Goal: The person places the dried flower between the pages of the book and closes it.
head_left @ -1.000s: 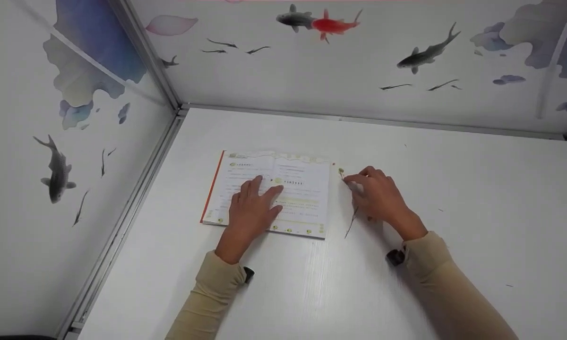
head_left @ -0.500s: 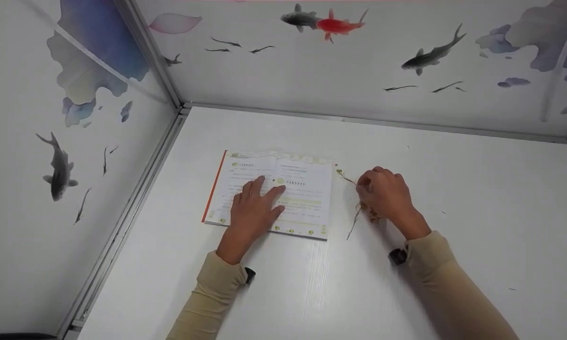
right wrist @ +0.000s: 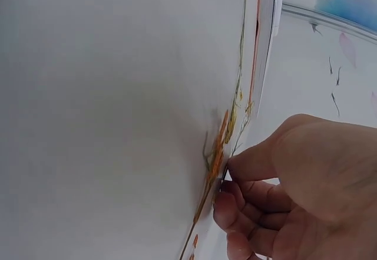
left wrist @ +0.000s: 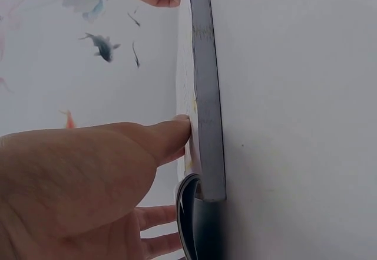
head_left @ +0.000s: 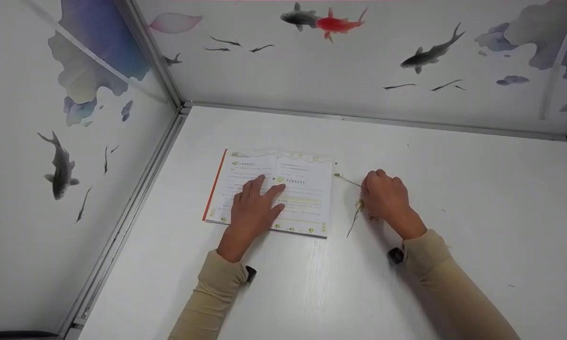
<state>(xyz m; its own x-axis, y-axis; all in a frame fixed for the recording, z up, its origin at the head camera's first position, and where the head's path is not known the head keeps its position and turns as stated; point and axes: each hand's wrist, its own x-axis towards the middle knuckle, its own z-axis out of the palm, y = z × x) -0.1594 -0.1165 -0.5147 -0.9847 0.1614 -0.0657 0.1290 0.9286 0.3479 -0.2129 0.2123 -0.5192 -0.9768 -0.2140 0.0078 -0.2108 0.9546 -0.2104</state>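
An open book (head_left: 304, 165) with an orange cover edge lies on the white table. My left hand (head_left: 251, 215) rests spread over its pages, the thumb touching the page in the left wrist view. Right of the book, my right hand (head_left: 387, 200) pinches the thin stem of a dried flower sprig (head_left: 347, 179), whose small yellowish head points at the book. Another dried sprig (head_left: 353, 223) lies below it on the table. In the right wrist view, an orange-brown dried sprig (right wrist: 217, 154) lies beside my right fingertips (right wrist: 227, 210), partly hidden in the head view.
Small dark plant bits (head_left: 443, 210) are scattered on the white table (head_left: 283, 302). A printed back panel (head_left: 312, 71) and a left side panel (head_left: 19, 189) rise from the table's edges. A dark band-like part (left wrist: 188, 213) shows near the book's corner in the left wrist view.
My right hand has drawn to the right, away from the book, with the sprig pinched in its fingers; the sprig's stem shows more. My left hand stays on the book.
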